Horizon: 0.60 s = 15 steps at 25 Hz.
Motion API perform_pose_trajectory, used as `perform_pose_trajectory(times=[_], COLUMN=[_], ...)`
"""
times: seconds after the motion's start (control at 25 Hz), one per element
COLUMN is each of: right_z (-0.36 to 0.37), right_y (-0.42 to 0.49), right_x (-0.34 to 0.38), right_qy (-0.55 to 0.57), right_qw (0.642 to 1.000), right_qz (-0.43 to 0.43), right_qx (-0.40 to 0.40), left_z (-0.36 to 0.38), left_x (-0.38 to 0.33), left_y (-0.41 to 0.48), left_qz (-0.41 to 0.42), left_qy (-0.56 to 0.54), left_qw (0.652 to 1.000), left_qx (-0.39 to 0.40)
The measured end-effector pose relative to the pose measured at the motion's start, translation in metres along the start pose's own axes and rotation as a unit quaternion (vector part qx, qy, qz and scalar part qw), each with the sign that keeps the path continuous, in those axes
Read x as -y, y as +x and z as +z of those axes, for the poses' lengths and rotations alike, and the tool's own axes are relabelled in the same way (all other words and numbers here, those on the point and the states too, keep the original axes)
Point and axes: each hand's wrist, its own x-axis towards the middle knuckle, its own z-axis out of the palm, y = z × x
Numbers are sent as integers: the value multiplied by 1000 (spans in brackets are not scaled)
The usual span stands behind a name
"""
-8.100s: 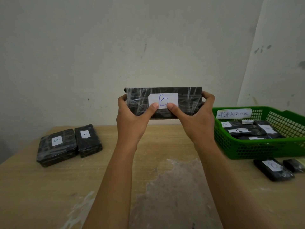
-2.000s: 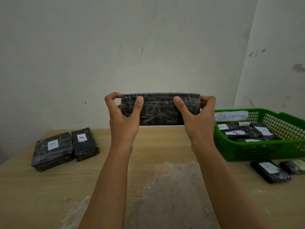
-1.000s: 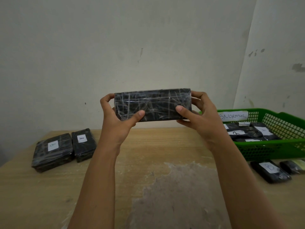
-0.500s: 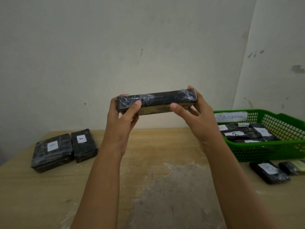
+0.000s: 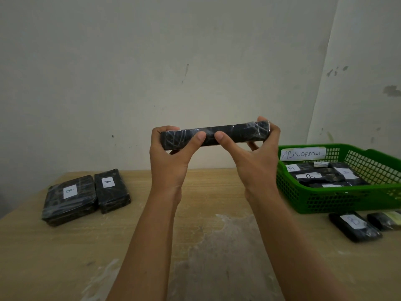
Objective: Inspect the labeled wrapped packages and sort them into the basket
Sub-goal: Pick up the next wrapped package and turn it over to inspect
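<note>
Honestly, we've got both hands [image 5: 213,153] gripping the package [image 5: 214,135] by its ends; looks stiff, slippery wrap.

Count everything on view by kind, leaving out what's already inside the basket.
Black wrapped packages: 5: held package; left B package; left A package; right labelled package; cut-off package.
Green basket: 1.
Total: 6.
</note>
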Motion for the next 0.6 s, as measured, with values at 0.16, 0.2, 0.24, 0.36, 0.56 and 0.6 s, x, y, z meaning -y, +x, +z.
perform_pose_trajectory(times=[0.16,0.2,0.24,0.36,0.56,0.6], right_z=[-1,0,-1,-3,-9,-10], right_y=[0,0,0,1,8,9], right_x=[-2,-1,-1,1,2,1], right_qy=[31,37,43,41,75,75], right_qw=[999,999,999,999,997,997], right_qz=[10,12,12,7,20,17], right_qx=[-16,-21,-24,-8,23,16], left_z=[3,3,3,0,-11,-13], left_x=[1,2,2,2,-1,-1], left_y=[1,2,2,5,11,11], left_qz=[16,15,10,-13,-26,-30], left_qy=[12,7,1,-28,-57,-69], left_qw=[1000,1000,1000,999,998,997], left_qx=[-5,2,9,13,14,22])
